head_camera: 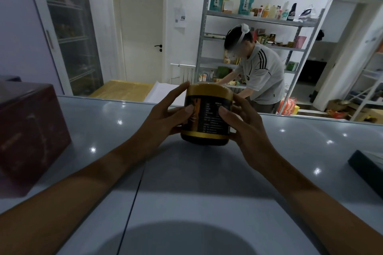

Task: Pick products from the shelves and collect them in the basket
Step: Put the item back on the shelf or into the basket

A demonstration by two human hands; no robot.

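Small print on jar [207, 113] label, too blurred to read.

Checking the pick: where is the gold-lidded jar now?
Centre of the head view: the jar is gripped between left hand and right hand, over the grey shelf.

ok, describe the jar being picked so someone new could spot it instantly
Start at the glossy grey shelf that fills the foreground. At its middle, near the far edge, the jar sits between the left hand and right hand, both gripping its sides. It's round, with a gold lid and a black label, unlike the dark red box at the left.
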